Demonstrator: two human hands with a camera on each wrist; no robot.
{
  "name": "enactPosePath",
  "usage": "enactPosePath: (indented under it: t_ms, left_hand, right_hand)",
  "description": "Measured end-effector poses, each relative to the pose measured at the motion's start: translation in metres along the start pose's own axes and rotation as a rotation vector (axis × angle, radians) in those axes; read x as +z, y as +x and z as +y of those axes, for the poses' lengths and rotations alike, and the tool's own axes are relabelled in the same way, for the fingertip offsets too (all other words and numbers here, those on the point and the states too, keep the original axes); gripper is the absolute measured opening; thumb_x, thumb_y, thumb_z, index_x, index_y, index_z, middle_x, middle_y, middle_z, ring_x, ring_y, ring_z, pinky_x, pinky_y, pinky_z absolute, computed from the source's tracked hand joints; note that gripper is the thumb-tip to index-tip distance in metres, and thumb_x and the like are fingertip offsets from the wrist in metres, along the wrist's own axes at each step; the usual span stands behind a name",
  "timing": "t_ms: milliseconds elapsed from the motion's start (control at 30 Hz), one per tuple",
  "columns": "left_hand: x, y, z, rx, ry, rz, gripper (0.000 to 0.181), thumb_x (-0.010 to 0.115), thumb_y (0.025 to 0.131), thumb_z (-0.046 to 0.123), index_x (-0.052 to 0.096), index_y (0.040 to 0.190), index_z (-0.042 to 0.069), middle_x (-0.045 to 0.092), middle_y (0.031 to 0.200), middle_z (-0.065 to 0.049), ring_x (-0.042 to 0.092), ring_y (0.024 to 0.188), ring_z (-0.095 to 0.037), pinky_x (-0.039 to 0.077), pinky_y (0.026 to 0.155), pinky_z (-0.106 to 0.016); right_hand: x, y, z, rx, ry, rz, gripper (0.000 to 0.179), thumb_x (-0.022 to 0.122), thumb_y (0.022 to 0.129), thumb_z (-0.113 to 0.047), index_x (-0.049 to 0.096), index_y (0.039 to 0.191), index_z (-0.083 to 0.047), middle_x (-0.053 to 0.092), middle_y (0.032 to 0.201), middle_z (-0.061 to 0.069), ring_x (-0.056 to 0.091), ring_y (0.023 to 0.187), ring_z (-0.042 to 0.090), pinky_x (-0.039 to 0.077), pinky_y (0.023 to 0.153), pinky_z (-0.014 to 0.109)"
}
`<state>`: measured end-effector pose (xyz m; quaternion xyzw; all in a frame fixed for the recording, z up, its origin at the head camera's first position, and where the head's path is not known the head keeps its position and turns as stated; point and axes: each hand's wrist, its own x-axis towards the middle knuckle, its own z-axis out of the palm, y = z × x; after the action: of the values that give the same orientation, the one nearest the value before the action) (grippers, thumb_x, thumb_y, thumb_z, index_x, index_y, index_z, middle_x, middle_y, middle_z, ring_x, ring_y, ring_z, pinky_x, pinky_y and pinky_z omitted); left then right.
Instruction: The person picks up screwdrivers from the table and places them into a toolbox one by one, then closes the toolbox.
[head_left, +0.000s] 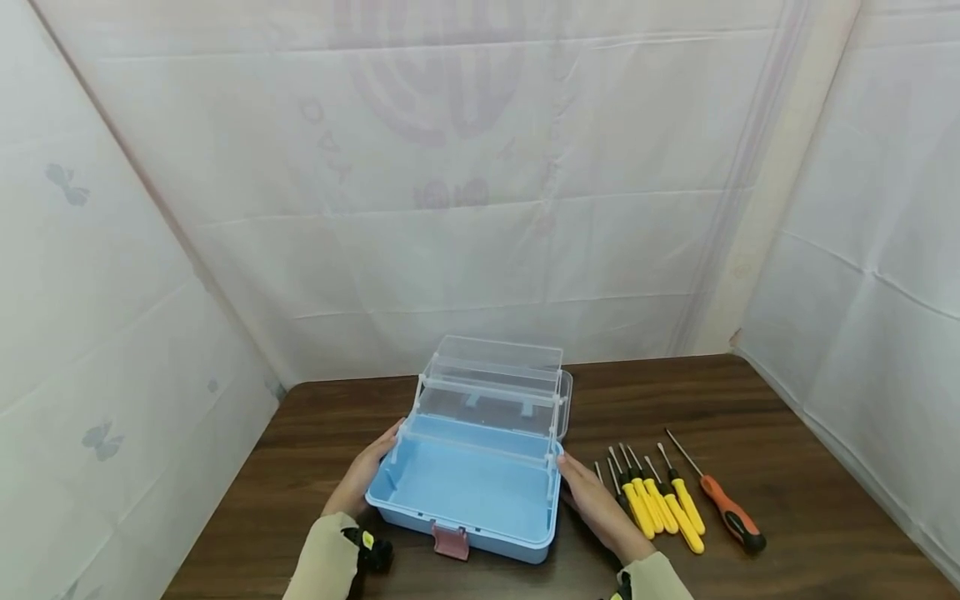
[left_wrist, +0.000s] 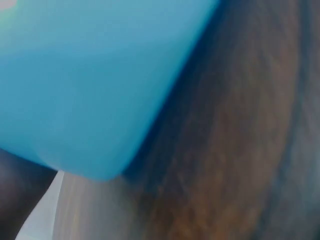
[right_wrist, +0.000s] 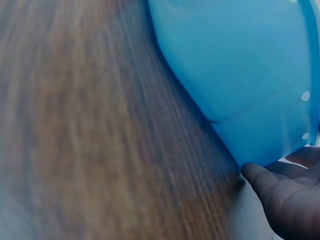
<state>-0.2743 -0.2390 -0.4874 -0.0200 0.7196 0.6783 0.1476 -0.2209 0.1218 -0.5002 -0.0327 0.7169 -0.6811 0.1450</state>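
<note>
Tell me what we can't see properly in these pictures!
Underside of the blue box: head view, hidden by the box itself.
Right sleeve: head view, cut off by the bottom edge.
Tips of the yellow-handled screwdrivers: head view, too small to tell their shapes.
Right hand: right wrist view, cut off by the picture's edge.
Grain of the table: left wrist view, blurred.

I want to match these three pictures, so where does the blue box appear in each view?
Head: the blue box, lid open, is at lower centre, between the left hand and right hand.
Left wrist: the blue box fills the upper left.
Right wrist: the blue box fills the upper right.
Shared landmark: the brown wooden table shows in all three.
</note>
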Motion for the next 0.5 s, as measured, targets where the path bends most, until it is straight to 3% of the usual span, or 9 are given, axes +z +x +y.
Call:
enactPosePath:
  t_ms: [267, 500]
  left_hand:
    - [0.0024, -0.0012, -0.0021, 0.026, 0.001, 0.007, 0.057, 0.038, 0.101, 0.037, 0.027, 0.153, 0.018, 0.016, 0.162, -0.009, 0.009, 0.148, -0.036, 0.013, 0.116, -0.058]
    - [0.0037, -0.0027, -0.0019, 0.034, 0.008, 0.024, 0.058, 0.038, 0.100, 0.039, 0.027, 0.153, 0.018, 0.017, 0.161, -0.010, 0.010, 0.148, -0.036, 0.012, 0.117, -0.058]
  right_hand:
    - [-0.0007, -0.0005, 0.0045, -0.039, -0.014, -0.004, 0.078, 0.031, 0.102, -0.051, 0.013, 0.150, 0.007, 0.011, 0.158, 0.027, 0.013, 0.145, 0.044, 0.025, 0.112, 0.060]
    - [-0.0026, 0.0009, 0.0020, -0.024, -0.048, 0.001, 0.078, 0.031, 0.102, -0.051, 0.014, 0.150, 0.008, 0.010, 0.157, 0.028, 0.011, 0.144, 0.045, 0.026, 0.111, 0.061]
